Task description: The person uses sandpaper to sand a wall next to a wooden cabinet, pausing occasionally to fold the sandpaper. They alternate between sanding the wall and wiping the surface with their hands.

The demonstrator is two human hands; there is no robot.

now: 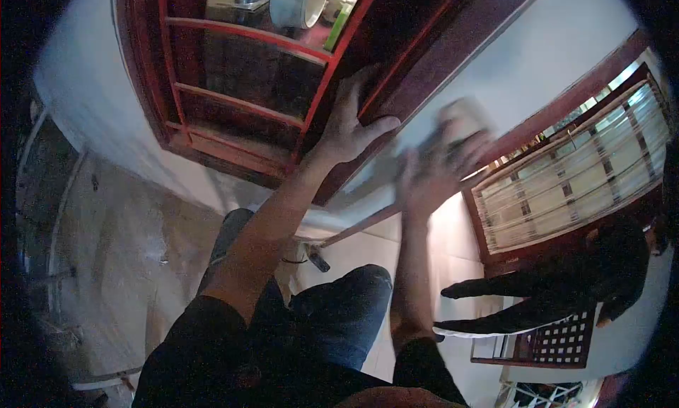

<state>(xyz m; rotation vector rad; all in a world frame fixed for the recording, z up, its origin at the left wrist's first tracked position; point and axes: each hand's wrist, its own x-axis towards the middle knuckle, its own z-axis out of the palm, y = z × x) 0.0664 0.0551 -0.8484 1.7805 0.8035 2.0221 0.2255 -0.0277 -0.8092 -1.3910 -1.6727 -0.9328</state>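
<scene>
My left hand (346, 132) is at the dark red window frame (407, 68), its fingers on the inner side and its thumb over the edge, gripping it. Red bars (247, 105) cross the window beside that hand. Blurred by motion, my right hand (435, 171) is up at the pale wall (523, 61) to the right of the frame. It holds a pale, block-like thing (467, 118) against or close to the wall; blur hides its exact kind.
Through the window show a round metal pot (297, 1) and a green item (339, 26). On the right stand a person in dark clothes (552, 288) and a window with a woven blind (566, 174). Below are my knees (346, 302) and the tiled floor (361, 249).
</scene>
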